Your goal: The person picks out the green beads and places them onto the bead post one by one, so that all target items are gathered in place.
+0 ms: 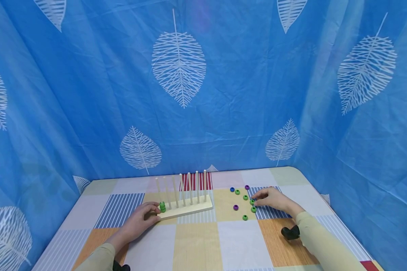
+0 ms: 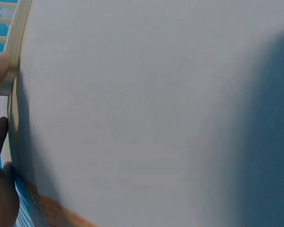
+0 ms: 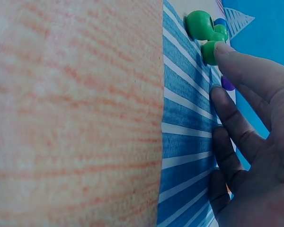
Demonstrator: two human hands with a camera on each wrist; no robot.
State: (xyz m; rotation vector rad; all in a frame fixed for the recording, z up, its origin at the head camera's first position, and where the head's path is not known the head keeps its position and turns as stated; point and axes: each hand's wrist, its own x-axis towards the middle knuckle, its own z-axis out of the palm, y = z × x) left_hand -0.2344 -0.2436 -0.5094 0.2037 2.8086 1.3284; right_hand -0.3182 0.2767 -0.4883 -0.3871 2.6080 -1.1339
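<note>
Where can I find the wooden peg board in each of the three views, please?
Head view: the wooden peg board is in the lower half, slightly left of centre.
Left wrist view: at the upper left edge, partly cut off.
Right wrist view: not visible.
Shared landmark: the blue curtain, in all three.

Beads (image 1: 245, 218) green, purple, blue; pegboard (image 1: 194, 208) pale cream; curtain (image 1: 237, 82) blue, white-leafed; tablecloth (image 1: 196, 242) multicoloured patchwork

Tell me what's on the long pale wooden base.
Upright pale wooden pegs and, low on the leftmost peg, stacked round green beads. They hide that peg's lower end.
</note>
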